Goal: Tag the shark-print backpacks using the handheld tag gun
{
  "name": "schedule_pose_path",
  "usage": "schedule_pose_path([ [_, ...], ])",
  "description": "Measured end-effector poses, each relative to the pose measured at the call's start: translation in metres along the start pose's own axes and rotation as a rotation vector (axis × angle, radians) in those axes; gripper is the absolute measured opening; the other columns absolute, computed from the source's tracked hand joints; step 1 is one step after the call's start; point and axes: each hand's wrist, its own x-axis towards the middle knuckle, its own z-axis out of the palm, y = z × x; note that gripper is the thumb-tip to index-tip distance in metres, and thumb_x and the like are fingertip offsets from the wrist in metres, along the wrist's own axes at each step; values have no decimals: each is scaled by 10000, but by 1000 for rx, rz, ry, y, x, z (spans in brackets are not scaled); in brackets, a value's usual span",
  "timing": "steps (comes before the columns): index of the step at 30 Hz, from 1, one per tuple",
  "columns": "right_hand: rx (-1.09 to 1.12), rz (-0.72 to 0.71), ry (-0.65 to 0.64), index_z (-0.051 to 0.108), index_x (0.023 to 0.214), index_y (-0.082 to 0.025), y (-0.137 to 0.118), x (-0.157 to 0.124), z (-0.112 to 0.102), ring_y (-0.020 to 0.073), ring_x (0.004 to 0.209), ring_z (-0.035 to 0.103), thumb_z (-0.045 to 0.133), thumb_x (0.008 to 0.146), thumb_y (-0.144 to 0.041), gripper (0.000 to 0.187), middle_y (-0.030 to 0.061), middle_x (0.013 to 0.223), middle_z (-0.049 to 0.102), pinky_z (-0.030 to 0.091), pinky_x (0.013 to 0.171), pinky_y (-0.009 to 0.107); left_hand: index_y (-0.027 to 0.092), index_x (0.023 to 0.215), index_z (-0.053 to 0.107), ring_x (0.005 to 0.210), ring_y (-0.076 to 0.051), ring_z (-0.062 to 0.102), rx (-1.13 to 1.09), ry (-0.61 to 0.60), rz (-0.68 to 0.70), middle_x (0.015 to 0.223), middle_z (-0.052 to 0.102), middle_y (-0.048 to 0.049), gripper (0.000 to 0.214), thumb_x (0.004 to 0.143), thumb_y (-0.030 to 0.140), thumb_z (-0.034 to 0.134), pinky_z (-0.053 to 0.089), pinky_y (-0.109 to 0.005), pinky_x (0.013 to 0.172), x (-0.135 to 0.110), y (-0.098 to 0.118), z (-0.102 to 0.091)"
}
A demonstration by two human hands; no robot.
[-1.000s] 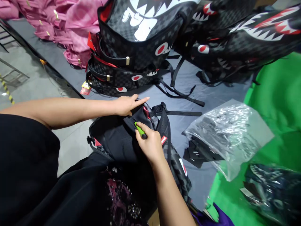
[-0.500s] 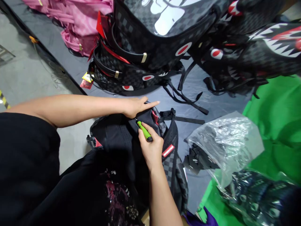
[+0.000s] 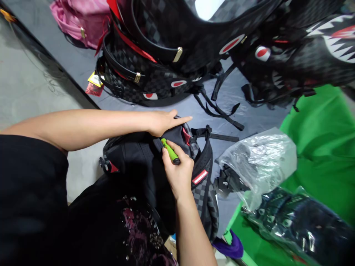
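Note:
A black backpack (image 3: 133, 151) with grey checks, red trim and a red label lies across my front at the table edge. In my right hand (image 3: 180, 170) is a small tool with a green handle (image 3: 169, 151) and a black end. Its tip meets the dark fabric just below my left hand, and I cannot make out its kind. My left hand (image 3: 161, 122) grips the backpack's upper part. One finger stretches out to the right along the edge; the fingers underneath are partly hidden.
Beyond my hands are stacked black checked backpacks (image 3: 163, 79) with red eye patches. A pink bag (image 3: 83, 22) lies farther left. On the right are a clear plastic bag (image 3: 263, 155), a green sheet (image 3: 327, 147) and plastic-wrapped dark goods (image 3: 299, 225). Loose straps (image 3: 222, 112) trail across the grey tabletop.
The view has shifted slightly, moving the surroundings in the picture. Both hands keep their hold, and the tool's metal shaft, visible before, is now mostly hidden at the fabric.

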Motion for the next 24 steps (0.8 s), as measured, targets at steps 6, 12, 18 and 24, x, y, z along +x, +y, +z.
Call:
schedule_pose_path([
  [6,27,29,-9,725,1109,-189,0,2,3,231,936,735,620,894,-270,252,71,1078,756,579,900,389,382,1576,-70,1040,-254,593,-11,-2,-11,1492,345,-141,1067,768,131,581,496,-358,880,3,0,1],
  [12,66,28,-29,725,1135,-197,1,2,0,226,1026,717,609,888,-219,274,69,1156,732,560,962,388,400,1557,-137,1078,-265,577,-14,-7,-15,1534,304,-130,1096,777,170,599,480,-365,906,7,-1,2],
  [18,71,13,-77,714,1166,-211,3,5,-4,222,1121,682,595,881,-183,310,57,1207,712,532,1022,400,408,1539,-185,1053,-254,581,-28,-16,-18,1564,261,-119,1129,775,201,619,473,-365,905,9,-1,4],
  [24,-7,-48,-147,711,1153,-208,3,5,-14,225,1144,662,596,897,-189,282,73,1206,710,516,1030,407,418,1549,-147,1035,-265,573,-56,-30,-20,1553,275,-121,1107,779,171,608,474,-379,875,8,-1,2],
])
